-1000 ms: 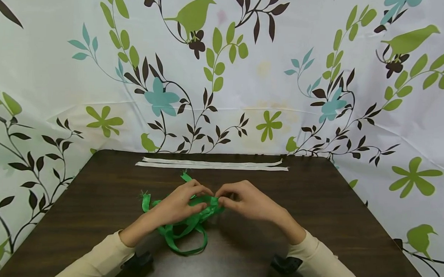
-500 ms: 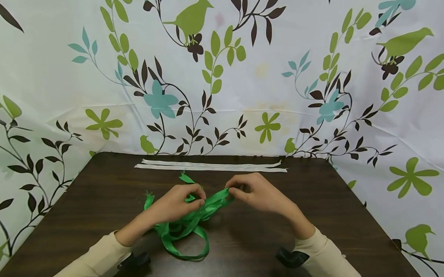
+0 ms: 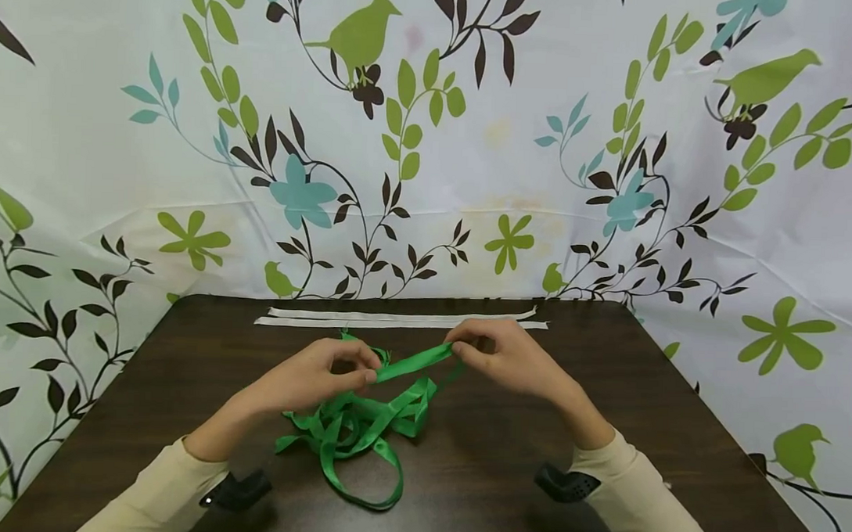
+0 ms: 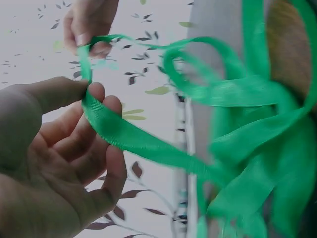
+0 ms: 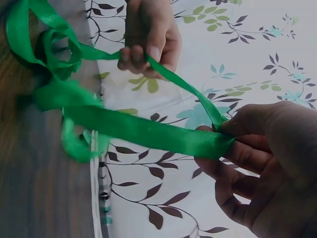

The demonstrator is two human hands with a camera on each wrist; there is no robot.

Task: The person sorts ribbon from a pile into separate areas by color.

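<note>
A long green ribbon (image 3: 353, 424) lies in loose loops on the dark table, and one stretch of it rises between the two hands. My left hand (image 3: 320, 372) pinches it between thumb and fingertips, as the left wrist view shows with the thumb (image 4: 59, 91) pressed on the ribbon (image 4: 133, 131). Farther right and a little higher, my right hand (image 3: 503, 355) pinches the same stretch. In the right wrist view the ribbon (image 5: 158, 131) folds at the right hand's fingertips and runs back down to the pile.
Two white strips (image 3: 396, 320) lie side by side along the far edge of the brown table (image 3: 604, 397). Behind it hangs a white cloth (image 3: 521, 160) printed with birds and leaves. Dark devices are strapped under both wrists.
From close together, the hands have drawn apart, left hand leftward, right hand rightward and up. A single stretch of ribbon now spans between them above the pile, which has loosened.
</note>
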